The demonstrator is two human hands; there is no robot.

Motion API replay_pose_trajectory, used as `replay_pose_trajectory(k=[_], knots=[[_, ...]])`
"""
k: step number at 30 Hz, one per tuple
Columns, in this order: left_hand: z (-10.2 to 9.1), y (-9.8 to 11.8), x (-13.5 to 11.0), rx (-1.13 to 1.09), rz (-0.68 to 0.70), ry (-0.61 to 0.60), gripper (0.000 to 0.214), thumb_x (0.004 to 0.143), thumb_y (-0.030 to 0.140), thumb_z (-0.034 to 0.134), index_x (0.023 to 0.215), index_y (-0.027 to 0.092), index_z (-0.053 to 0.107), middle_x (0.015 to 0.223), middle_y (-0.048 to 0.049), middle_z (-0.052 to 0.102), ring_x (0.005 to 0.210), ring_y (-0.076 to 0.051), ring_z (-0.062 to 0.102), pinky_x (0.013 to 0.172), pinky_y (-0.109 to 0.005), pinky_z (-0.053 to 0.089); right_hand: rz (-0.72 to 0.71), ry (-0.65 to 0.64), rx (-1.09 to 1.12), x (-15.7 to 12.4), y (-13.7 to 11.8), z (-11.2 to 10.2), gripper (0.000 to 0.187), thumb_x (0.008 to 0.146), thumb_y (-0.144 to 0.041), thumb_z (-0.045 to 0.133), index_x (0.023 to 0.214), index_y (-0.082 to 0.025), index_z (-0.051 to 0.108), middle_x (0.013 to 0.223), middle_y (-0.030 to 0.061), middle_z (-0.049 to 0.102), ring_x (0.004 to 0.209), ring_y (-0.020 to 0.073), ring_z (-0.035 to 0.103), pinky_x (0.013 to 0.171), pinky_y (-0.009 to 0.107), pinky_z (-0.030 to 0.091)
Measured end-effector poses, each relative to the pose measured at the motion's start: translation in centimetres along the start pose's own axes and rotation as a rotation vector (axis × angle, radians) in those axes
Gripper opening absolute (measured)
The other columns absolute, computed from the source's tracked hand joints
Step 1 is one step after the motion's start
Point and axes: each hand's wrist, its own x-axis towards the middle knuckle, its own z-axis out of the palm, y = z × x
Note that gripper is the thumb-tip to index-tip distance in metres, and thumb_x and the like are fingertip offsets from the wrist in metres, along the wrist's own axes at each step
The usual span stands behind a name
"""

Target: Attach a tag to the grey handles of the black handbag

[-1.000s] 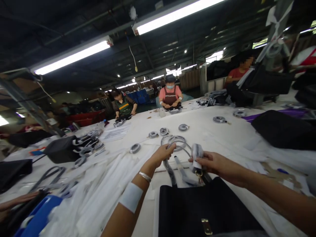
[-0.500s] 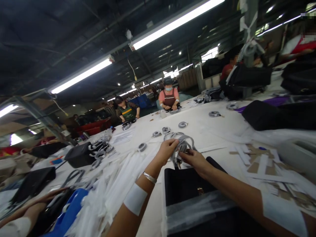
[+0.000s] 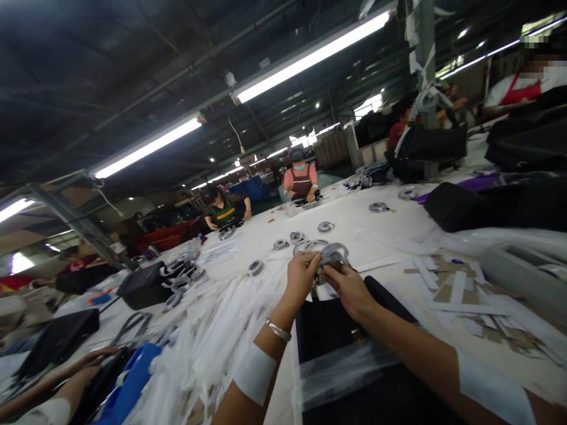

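A grey strap (image 3: 335, 254), looped into a coil, is pinched between my two hands above the table. My left hand (image 3: 303, 273) grips its left side with thumb and fingers. On the near right side, my right hand (image 3: 349, 288) closes round the same coil. Just beneath it hang small metal-looking parts, too blurred to name. Below my hands lies a black bag (image 3: 328, 330) with a gold clasp and a clear plastic band across it. Several more coiled straps (image 3: 256, 268) rest on the white table beyond.
White plastic strips (image 3: 221, 330) are heaped on the left, beside a blue object (image 3: 133, 378) and a co-worker's arms (image 3: 57, 378). Card pieces (image 3: 460, 295) and a grey bin (image 3: 522, 271) stand right. Two co-workers (image 3: 301, 180) work across the table (image 3: 354, 230).
The strap's loose loops have been drawn together into a tighter coil. Both hands have stayed close together on it. My view has shifted slightly to the right.
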Motion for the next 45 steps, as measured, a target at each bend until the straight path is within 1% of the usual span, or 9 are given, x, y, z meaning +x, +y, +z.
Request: replay_pose_trajectory(k=[4, 8, 11, 15, 23, 28, 33, 40, 45], knots=[[-0.1, 0.9, -1.2, 0.055, 0.056, 0.023, 0.022, 0.093, 0.029, 0.058, 0.102, 0.021, 0.077, 0.104, -0.0073, 0.073, 0.1, -0.021, 0.066, 0.092, -0.035, 0.053, 0.009, -0.065, 0.04, -0.9, -1.0, 0.1, 0.031, 0.064, -0.037, 0.088, 0.087, -0.02, 0.077, 0.097, 0.0037, 0.073, 0.095, 0.0194, 0.067, 0.087, 0.028, 0.057], [0.0, 1.2, -2.4, 0.073, 0.095, -0.011, 0.025, 0.095, 0.031, 0.056, 0.111, 0.025, 0.074, 0.114, -0.0052, 0.074, 0.11, -0.022, 0.066, 0.1, -0.037, 0.05, 0.014, -0.022, 0.046, -0.8, -1.1, -0.5, 0.033, 0.061, -0.042, 0.09, 0.082, -0.019, 0.078, 0.092, 0.0032, 0.073, 0.088, 0.017, 0.066, 0.082, 0.024, 0.058], [0.0, 1.2, -3.0, 0.106, 0.122, -0.095, 0.036, 0.093, 0.034, 0.06, 0.128, 0.027, 0.064, 0.125, -0.0049, 0.07, 0.116, -0.023, 0.064, 0.103, -0.038, 0.05, 0.024, 0.0, 0.048, -0.6, -1.1, -0.8, 0.036, 0.06, -0.044, 0.091, 0.082, -0.019, 0.078, 0.089, 0.003, 0.074, 0.085, 0.0158, 0.066, 0.078, 0.022, 0.057], [0.0, 1.3, -3.3, 0.23, 0.157, -0.162, 0.052, 0.094, 0.035, 0.06, 0.143, 0.022, 0.05, 0.134, -0.0117, 0.064, 0.121, -0.028, 0.062, 0.102, -0.043, 0.05, 0.03, -0.019, 0.071, -1.0, -1.3, -0.7, 0.035, 0.063, -0.047, 0.089, 0.083, -0.02, 0.078, 0.089, 0.0018, 0.073, 0.085, 0.0148, 0.064, 0.079, 0.022, 0.055], [1.1, 0.8, -4.0, 0.03, 0.02, -0.05, 0.036, 0.093, 0.028, 0.059, 0.129, 0.022, 0.063, 0.13, -0.0071, 0.067, 0.123, -0.023, 0.061, 0.107, -0.038, 0.047, 0.058, -0.023, 0.106, -2.0, -0.1, -1.2, 0.038, 0.059, -0.044, 0.091, 0.088, -0.024, 0.077, 0.097, -0.0006, 0.072, 0.092, 0.0154, 0.063, 0.082, 0.023, 0.053], [1.6, 0.8, -4.4, 0.042, -0.024, -0.003, 0.032, 0.093, 0.029, 0.058, 0.122, 0.018, 0.067, 0.124, -0.0093, 0.07, 0.117, -0.023, 0.064, 0.104, -0.037, 0.049, 0.11, 0.004, 0.142, -2.3, 1.2, -1.7, 0.039, 0.054, -0.042, 0.093, 0.083, -0.022, 0.075, 0.09, -0.0006, 0.071, 0.086, 0.0144, 0.064, 0.079, 0.023, 0.054], [1.9, 0.4, -4.5, 0.072, -0.034, 0.027, 0.033, 0.095, 0.027, 0.054, 0.124, 0.016, 0.065, 0.126, -0.0117, 0.068, 0.12, -0.024, 0.062, 0.106, -0.04, 0.047, 0.15, 0.031, 0.157, -2.9, 1.9, -2.0, 0.036, 0.058, -0.041, 0.092, 0.081, -0.02, 0.074, 0.081, 0.0021, 0.071, 0.077, 0.0159, 0.067, 0.07, 0.025, 0.056], [1.8, -0.2, -5.0, 0.105, 0.024, -0.056, 0.03, 0.096, 0.029, 0.052, 0.121, 0.023, 0.066, 0.118, -0.006, 0.073, 0.11, -0.023, 0.067, 0.098, -0.037, 0.052, 0.063, 0.028, 0.146, -2.9, 0.8, -1.8, 0.033, 0.059, -0.036, 0.091, 0.081, -0.02, 0.074, 0.087, 0.0026, 0.073, 0.084, 0.0194, 0.069, 0.079, 0.03, 0.057], [2.1, 0.3, -5.6, 0.15, 0.034, -0.037, 0.031, 0.098, 0.031, 0.048, 0.123, 0.022, 0.065, 0.12, -0.0086, 0.071, 0.111, -0.025, 0.065, 0.099, -0.041, 0.051, 0.028, -0.005, 0.127, -3.6, -0.3, -0.7, 0.035, 0.067, -0.043, 0.086, 0.088, -0.018, 0.074, 0.094, 0.0052, 0.073, 0.091, 0.022, 0.069, 0.08, 0.03, 0.057]])
